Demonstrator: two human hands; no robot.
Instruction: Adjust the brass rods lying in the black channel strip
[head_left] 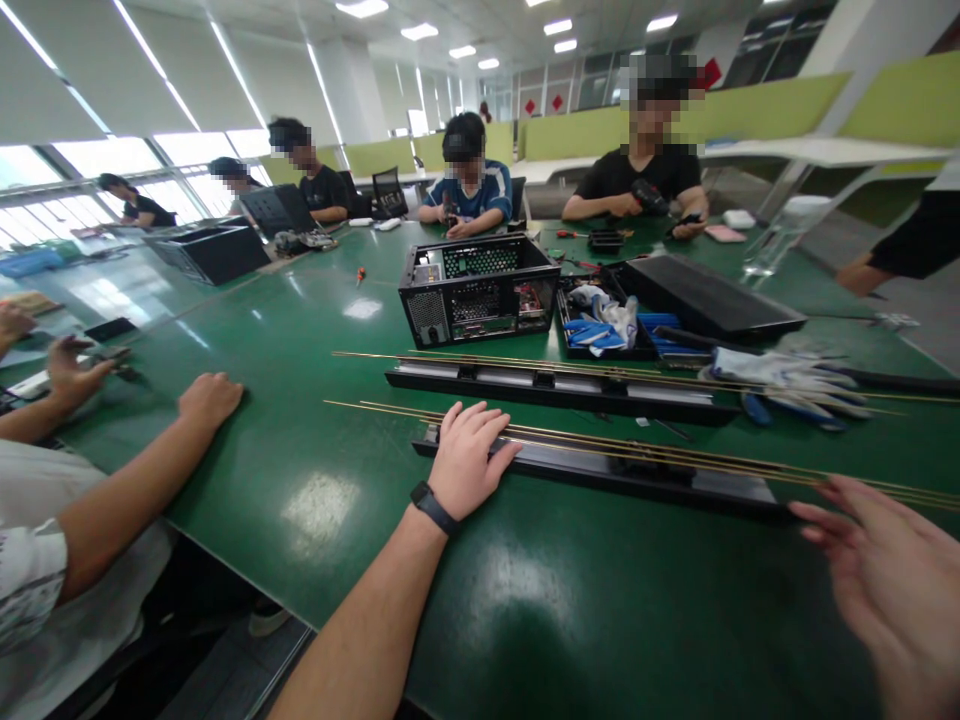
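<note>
My left hand [469, 460] lies flat with fingers spread on the left end of a long black rail [600, 468] and on the thin brass rods [675, 458] lying along it. A black band is on that wrist. My right hand [892, 580] hovers open at the lower right, palm up, fingers stretched toward the rail's right end and the rods, holding nothing. A second black rail [555, 385] with more brass rods lies parallel just behind.
An open black computer case [476, 290], a black tray with blue-white gloves [600, 320], a flat black panel [705, 298] and a pair of gloves [787, 375] stand behind on the green table [315, 330]. A neighbour's arm [142, 480] rests at left. Several people sit across.
</note>
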